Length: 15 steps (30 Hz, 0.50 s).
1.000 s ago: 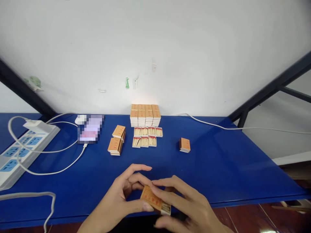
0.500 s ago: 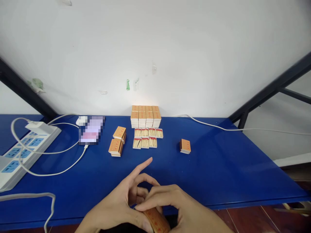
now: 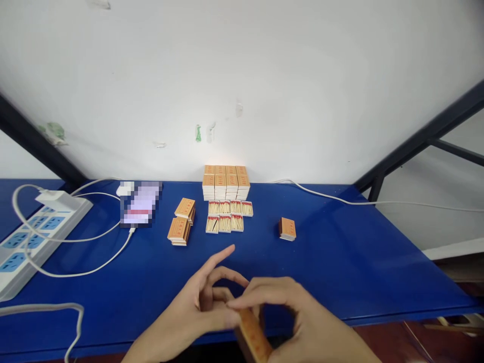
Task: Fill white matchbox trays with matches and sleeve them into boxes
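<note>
Low at the table's front edge, my right hand (image 3: pixel 302 317) grips an orange matchbox (image 3: pixel 254 337), its fingers bent over the far end and the thumb side at the near end. My left hand (image 3: pixel 200 312) meets it from the left: the thumb presses the box's far left end, the index finger points away, and the other fingers curl behind. The box is blurred, and its tray is hidden. Beyond my hands, several open white trays of red-tipped matches (image 3: pixel 225 223) lie in two rows, in front of a block of stacked matchboxes (image 3: pixel 226 182).
More matchboxes are stacked in two piles (image 3: pixel 179 229) on the left, and a short pile (image 3: pixel 287 229) stands at right on the blue table (image 3: pixel 340 262). A phone (image 3: pixel 141 201), a power strip (image 3: pixel 45 227) and white cables (image 3: pixel 91 276) take up the left side.
My right hand has shifted slightly up and right, and the matchbox has moved right with it. The left thumb has moved up toward the box's far end.
</note>
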{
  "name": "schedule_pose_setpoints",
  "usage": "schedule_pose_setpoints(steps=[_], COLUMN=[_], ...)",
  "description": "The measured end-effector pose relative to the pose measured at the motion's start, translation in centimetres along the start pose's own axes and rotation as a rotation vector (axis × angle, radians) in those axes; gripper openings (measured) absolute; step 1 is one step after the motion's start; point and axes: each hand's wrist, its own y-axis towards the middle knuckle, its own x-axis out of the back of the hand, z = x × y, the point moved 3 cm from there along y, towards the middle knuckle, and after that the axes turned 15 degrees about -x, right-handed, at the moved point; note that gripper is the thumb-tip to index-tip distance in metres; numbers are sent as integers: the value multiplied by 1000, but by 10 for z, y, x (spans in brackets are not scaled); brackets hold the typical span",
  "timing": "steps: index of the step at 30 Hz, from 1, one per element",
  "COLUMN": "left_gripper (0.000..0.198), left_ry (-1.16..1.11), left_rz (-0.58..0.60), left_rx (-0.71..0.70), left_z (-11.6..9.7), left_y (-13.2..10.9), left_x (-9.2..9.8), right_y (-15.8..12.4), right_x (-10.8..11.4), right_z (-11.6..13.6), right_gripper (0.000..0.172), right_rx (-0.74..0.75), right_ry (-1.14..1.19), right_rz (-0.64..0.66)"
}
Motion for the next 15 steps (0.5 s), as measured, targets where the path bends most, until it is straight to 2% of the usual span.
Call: schedule_pose_setpoints(steps=[2, 4, 5, 6, 7, 9, 12, 15], left_gripper=[71, 55, 48, 43, 41, 50, 63, 49], left_ry=[283, 770, 1038, 1194, 1297, 1412, 1529, 1603], left_rz=[-164, -408, -544, -655, -738, -828, -846, -811], left_rx=[-128, -283, -354, -396, -425, -450, -463, -462], left_z=[-13, -31, -41, -48, -53, -59, -58, -52], left_y=[2, 1, -1, -2, -3, 0, 8, 15], left_x=[5, 14, 19, 24, 29, 39, 48, 51], right_y=[0, -1, -1, -1, 1, 5, 13, 17], right_x=[25, 58, 74, 88, 101, 120, 131, 132], right_z=[-4, -12, -16, -22, -29, -43, -58, -66], right_gripper=[62, 54, 52, 53, 54, 57, 61, 63], right_rx=[-25, -48, -47, -59, -68, -115, -156, -158], right_ry=[-135, -355, -457, -542, -612, -691, -720, -726], right_rz=[-183, -497, -621, -698, -740, -734, -659, -640])
